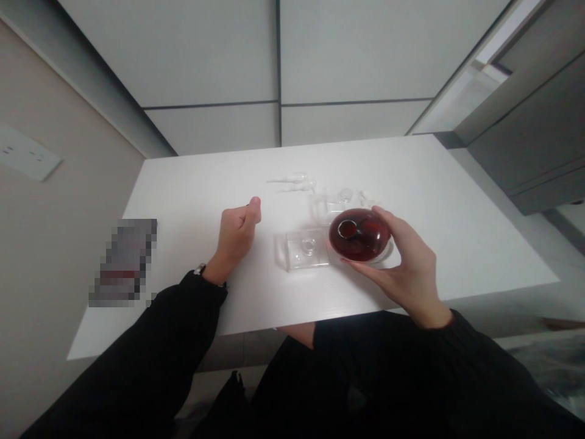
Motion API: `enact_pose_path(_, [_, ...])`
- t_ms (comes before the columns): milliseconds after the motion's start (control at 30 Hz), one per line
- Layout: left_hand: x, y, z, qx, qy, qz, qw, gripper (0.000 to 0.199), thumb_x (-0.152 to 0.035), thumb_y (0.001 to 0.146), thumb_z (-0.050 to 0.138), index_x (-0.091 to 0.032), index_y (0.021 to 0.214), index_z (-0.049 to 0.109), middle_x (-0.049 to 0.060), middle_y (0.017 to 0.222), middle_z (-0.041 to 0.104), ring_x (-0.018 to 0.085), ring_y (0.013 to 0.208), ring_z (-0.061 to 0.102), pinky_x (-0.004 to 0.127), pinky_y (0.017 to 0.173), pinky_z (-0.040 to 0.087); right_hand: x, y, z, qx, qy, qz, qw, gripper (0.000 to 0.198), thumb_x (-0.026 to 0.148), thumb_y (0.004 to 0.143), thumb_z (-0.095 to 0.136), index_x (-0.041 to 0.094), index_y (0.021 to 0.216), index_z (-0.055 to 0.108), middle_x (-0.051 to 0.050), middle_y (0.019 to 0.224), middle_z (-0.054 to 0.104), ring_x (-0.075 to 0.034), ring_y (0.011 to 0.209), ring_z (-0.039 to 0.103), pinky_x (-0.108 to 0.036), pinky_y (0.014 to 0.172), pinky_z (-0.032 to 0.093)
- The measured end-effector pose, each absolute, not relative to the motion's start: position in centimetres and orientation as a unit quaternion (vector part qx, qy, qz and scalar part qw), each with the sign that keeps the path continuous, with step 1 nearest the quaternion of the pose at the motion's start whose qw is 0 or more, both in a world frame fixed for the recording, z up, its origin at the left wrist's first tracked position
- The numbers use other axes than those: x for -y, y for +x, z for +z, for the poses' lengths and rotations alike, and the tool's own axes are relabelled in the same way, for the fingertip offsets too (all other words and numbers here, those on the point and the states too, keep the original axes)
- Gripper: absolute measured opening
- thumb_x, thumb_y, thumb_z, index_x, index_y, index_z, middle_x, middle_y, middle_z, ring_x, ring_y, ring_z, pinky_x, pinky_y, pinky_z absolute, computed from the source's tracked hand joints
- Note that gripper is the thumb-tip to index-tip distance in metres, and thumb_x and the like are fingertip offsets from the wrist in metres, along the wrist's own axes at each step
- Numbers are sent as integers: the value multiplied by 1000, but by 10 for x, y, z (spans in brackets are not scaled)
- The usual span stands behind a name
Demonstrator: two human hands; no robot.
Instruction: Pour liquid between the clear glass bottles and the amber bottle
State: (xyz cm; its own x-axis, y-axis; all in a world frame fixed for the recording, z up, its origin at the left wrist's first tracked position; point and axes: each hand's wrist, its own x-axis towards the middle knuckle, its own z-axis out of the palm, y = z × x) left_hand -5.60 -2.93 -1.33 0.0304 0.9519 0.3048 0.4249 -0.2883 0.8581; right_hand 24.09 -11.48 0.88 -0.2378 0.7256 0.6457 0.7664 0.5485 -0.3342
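Observation:
My right hand (414,274) grips a round clear glass flask (368,235) of dark red liquid, thumb and fingers on opposite sides of its body. The flask's round mouth faces up towards me. My left hand (238,228) is closed in a fist over the table, thumb on top; whatever it may hold is hidden. Between my hands lies a clear square plastic piece (306,247) with a round neck, close to the flask. A second clear piece (336,201) like it sits behind the flask, partly covered by it.
Several pale, thin pointed pieces (295,181) lie towards the back of the white table (196,183). Small whitish bits (368,198) are behind the flask. A blurred-out flat object (125,259) rests at the left. Grey panels (219,125) stand behind the table.

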Motion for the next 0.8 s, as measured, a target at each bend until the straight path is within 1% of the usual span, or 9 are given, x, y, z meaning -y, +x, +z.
enact_pose_path(167, [30, -55, -13, -532, 649, 467, 280, 67, -69, 103, 40, -24, 55, 26, -4, 53, 24, 11, 52, 24, 34, 55, 20, 115, 241, 12, 794, -483, -34, 368, 91, 40, 84, 86, 30, 162, 41, -12, 144, 66, -31, 128, 69, -49, 107, 63])
enact_pose_path(400, [29, -56, -14, -541, 656, 456, 263, 62, -61, 103, 40, -24, 55, 28, -4, 54, 26, 11, 52, 26, 35, 58, 21, 113, 238, 16, 806, -463, -76, 360, 90, 35, 85, 85, 27, 163, 40, -15, 139, 69, -29, 124, 71, -43, 99, 66])
enact_pose_path(567, [28, -56, -15, -541, 666, 452, 246, 62, -61, 103, 39, -24, 54, 30, -4, 53, 28, 11, 51, 27, 36, 58, 22, 111, 235, 16, 808, -445, -117, 369, 83, 33, 87, 84, 22, 159, 46, -16, 135, 70, -28, 120, 72, -41, 97, 66])
enact_pose_path(800, [28, -55, -14, -541, 673, 445, 237, 61, -60, 103, 38, -25, 54, 26, -4, 52, 25, 11, 50, 26, 36, 57, 21, 111, 233, 18, 814, -437, -139, 358, 82, 25, 84, 86, 17, 157, 49, -19, 133, 70, -29, 119, 72, -42, 97, 66])
